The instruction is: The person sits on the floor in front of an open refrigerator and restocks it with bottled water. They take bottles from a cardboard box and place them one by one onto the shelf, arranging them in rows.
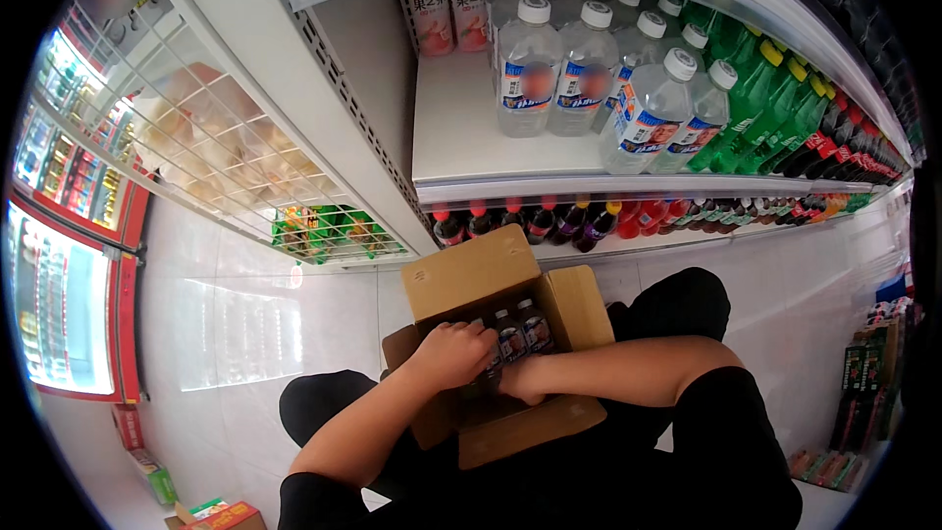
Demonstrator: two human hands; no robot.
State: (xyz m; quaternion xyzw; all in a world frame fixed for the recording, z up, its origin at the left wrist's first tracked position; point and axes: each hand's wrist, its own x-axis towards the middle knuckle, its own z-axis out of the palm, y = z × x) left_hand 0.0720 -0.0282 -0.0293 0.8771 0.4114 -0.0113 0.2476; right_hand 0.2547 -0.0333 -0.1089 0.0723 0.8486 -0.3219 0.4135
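Note:
An open cardboard box (pixel 471 272) stands on the floor between my knees, its flaps spread outward. Inside it, clear plastic drink bottles (pixel 535 327) with white caps and blue-and-white labels stand along the right side. My left hand (pixel 458 355) reaches in from the left, its fingers curled around the upper part of a bottle (pixel 491 361). Lower in the box, my right hand (pixel 524 380) comes in from the right beside that same bottle. Its fingertips are hidden, so its grip cannot be made out.
Matching bottles (pixel 526 81) stand on the white shelf (pixel 456 125) ahead, beside green soda bottles (pixel 758 110) and pink drink cartons (pixel 449 15). Dark bottles (pixel 541 223) line the lower shelf. A wire rack (pixel 221 140) holds bagged goods at left, near a red-framed glass-door cooler (pixel 125 324).

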